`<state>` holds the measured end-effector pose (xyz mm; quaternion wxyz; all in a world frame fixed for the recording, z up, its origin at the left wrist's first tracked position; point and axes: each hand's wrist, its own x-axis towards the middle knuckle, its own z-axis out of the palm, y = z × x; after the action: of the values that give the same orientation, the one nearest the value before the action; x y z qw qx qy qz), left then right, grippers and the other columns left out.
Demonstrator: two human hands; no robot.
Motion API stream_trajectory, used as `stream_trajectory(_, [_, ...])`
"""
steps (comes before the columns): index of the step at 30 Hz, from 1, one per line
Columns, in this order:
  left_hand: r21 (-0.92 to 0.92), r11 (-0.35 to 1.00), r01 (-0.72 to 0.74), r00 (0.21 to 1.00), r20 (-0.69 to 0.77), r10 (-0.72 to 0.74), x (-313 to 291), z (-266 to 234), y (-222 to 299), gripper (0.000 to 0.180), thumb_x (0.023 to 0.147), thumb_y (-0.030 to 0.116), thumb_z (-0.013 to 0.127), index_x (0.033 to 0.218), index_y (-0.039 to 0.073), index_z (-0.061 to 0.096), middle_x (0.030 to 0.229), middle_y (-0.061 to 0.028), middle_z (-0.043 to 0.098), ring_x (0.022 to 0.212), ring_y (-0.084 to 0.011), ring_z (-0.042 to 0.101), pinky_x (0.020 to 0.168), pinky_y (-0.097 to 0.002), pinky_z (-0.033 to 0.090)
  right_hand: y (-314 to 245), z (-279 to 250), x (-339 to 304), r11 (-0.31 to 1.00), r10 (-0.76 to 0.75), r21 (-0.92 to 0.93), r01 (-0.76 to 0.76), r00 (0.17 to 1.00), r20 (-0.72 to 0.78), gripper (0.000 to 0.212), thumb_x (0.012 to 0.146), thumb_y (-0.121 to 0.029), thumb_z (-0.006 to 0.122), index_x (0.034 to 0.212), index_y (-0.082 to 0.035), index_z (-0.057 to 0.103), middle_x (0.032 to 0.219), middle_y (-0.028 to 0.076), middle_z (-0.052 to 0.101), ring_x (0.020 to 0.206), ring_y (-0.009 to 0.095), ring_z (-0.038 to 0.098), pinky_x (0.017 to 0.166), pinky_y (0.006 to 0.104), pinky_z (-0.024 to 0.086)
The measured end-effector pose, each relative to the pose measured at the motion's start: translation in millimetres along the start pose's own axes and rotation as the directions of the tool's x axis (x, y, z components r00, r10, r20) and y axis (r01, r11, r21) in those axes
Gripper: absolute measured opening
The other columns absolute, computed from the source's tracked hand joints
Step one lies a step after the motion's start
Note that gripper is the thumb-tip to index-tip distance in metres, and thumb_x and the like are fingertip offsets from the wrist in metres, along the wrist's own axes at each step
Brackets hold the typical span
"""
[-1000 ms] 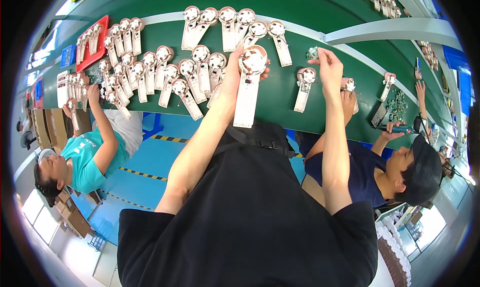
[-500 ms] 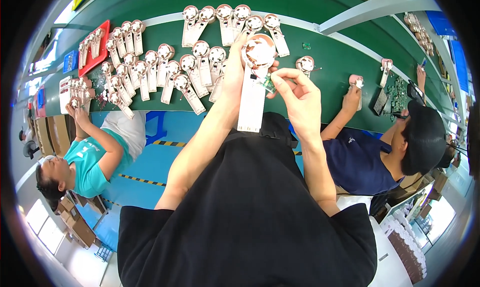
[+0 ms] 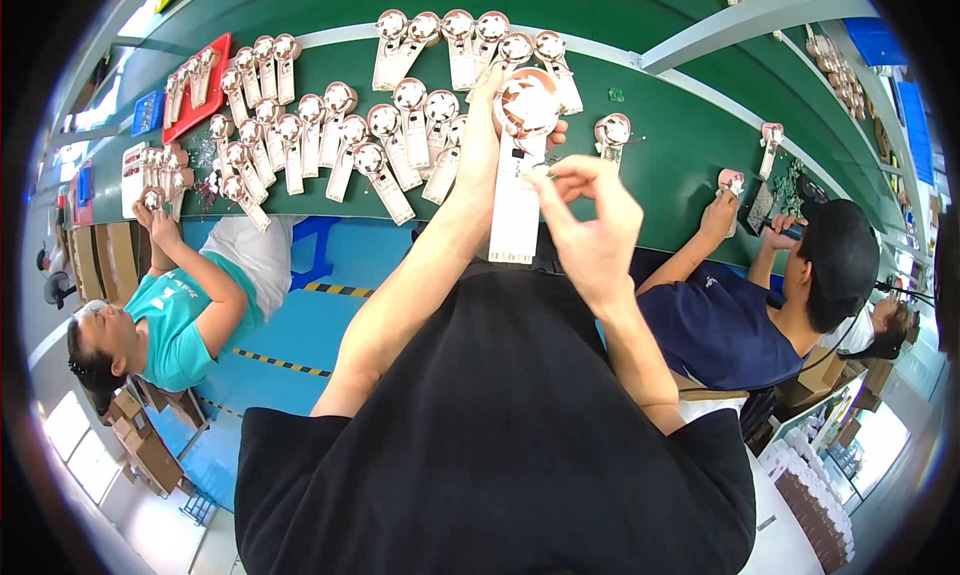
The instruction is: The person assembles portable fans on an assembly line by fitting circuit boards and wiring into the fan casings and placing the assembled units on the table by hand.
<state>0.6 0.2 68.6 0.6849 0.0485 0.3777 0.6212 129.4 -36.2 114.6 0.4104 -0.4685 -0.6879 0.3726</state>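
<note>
My left hand [image 3: 484, 125] is wrapped behind a handheld fan body [image 3: 517, 210], holding it upright over the table's near edge. This body has a long white handle and a round, shiny copper-pink head at the top. Small dark and light parts show in the neck between the two. At the handle's right side, just below the neck, is my right hand [image 3: 597, 225], thumb and forefinger pinched together. Whatever sits between those fingertips is too small to make out.
More fan bodies [image 3: 410, 125] lie in rows on the green table [image 3: 680, 110], left of and beyond my hands. One lone fan body [image 3: 612, 133] and a small green circuit board [image 3: 615, 95] lie to the right. Co-workers sit on both sides; a red tray [image 3: 208, 95] is at far left.
The green circuit board at my right fingertips no longer shows there. My right hand has turned slightly and shifted lower along the handle. The right co-worker's other hand has come down near the table.
</note>
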Motion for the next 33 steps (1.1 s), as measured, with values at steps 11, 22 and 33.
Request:
stream_trajectory(11, [-0.229, 0.963, 0.144, 0.982, 0.150, -0.111, 5, 0, -11, 0.052, 0.096, 0.051, 0.042, 0.107, 0.003, 0.061, 0.085, -0.0127, 0.068, 0.071, -0.0255, 0.067, 0.065, -0.0361, 0.057, 3, -2, -5, 0.828, -0.435, -0.300, 0.474, 0.880, 0.190, 0.022, 0.073, -0.013, 0.082, 0.080, -0.007, 0.063, 0.062, -0.001, 0.052, 0.055, 0.017, 0.050, 0.060, 0.0307, 0.039])
stream_trajectory(22, [-0.079, 0.976, 0.202, 0.977, 0.091, -0.195, -7, 4, -5, 0.047, 0.094, 0.052, 0.050, 0.102, 0.006, 0.061, 0.082, -0.0104, 0.067, 0.066, -0.0215, 0.066, 0.058, -0.0323, 0.056, -2, -28, 11, 0.869, -0.274, -0.280, 0.408, 0.868, 0.413, 0.024, 0.070, -0.009, 0.080, 0.091, -0.008, 0.067, 0.100, 0.006, 0.061, 0.095, 0.024, 0.058, 0.087, 0.0393, 0.046])
stream_trajectory(33, [-0.032, 0.994, 0.104, 0.990, 0.101, -0.100, -16, 16, 2, 0.044, 0.096, 0.049, 0.048, 0.103, 0.007, 0.060, 0.085, -0.0059, 0.067, 0.070, -0.0170, 0.066, 0.061, -0.0291, 0.055, -3, -37, 23, 0.754, -0.438, -0.333, 0.567, 0.811, 0.388, 0.031, 0.069, -0.006, 0.080, 0.097, -0.007, 0.065, 0.099, 0.003, 0.065, 0.089, 0.022, 0.061, 0.089, 0.0402, 0.046])
